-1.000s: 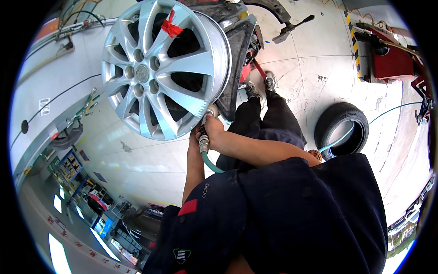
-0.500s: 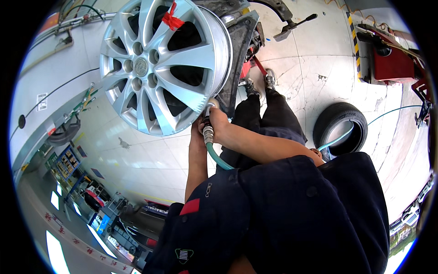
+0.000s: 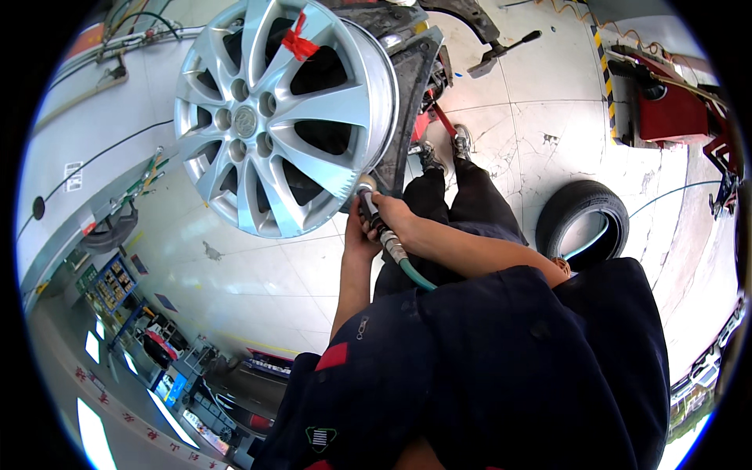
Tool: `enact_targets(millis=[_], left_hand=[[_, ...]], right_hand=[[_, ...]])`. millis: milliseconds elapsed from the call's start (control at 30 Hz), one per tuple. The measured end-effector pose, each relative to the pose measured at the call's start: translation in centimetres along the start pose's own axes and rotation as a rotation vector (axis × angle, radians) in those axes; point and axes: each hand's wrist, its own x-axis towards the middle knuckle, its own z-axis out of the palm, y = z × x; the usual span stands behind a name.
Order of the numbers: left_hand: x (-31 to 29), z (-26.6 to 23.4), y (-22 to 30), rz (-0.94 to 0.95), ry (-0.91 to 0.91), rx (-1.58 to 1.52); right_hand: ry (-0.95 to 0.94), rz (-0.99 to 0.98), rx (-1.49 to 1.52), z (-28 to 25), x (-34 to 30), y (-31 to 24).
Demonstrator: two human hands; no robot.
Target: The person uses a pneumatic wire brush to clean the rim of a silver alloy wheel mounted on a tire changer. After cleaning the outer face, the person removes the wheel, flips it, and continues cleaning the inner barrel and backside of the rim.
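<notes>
Showing its spoked face, a large silver metal wheel (image 3: 321, 114) is leftmost, a bright red ribbon (image 3: 299, 45) tied on its upper-right spoke. Just beside the wheel's lower-right edge, the bare left hand (image 3: 360, 240) has its grip curled round a black-and-silver cylindrical hand tool (image 3: 384, 233); the bare right hand (image 3: 396, 216) has its grip wrapped on the same tool. Whether the tool's head touches the wheel, I cannot tell. Below-right of the wheel, a teal flexible hose (image 3: 416, 276) leaves the tool. Well right of the wheel lies a round black rubber tyre (image 3: 558, 210).
</notes>
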Motion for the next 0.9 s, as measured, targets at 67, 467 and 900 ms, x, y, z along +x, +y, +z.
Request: enact_targets(millis=[67,467,900], left_hand=[[0.4,-0.8,-0.4,-0.005,0.064,-0.028],[1.5,0.2,-0.6,0.019,0.115,0.042],[2.3,-0.1,-1.2,-0.071,-0.035,0.005]], right_hand=[[-0.010,0.034,0.006,-0.5,0.3,0.1],[-0.053,0.066,-0.001,-1.1,-0.3,-1.5],[-0.096,0.046,0.054,-2.4,-1.2,-2.2]])
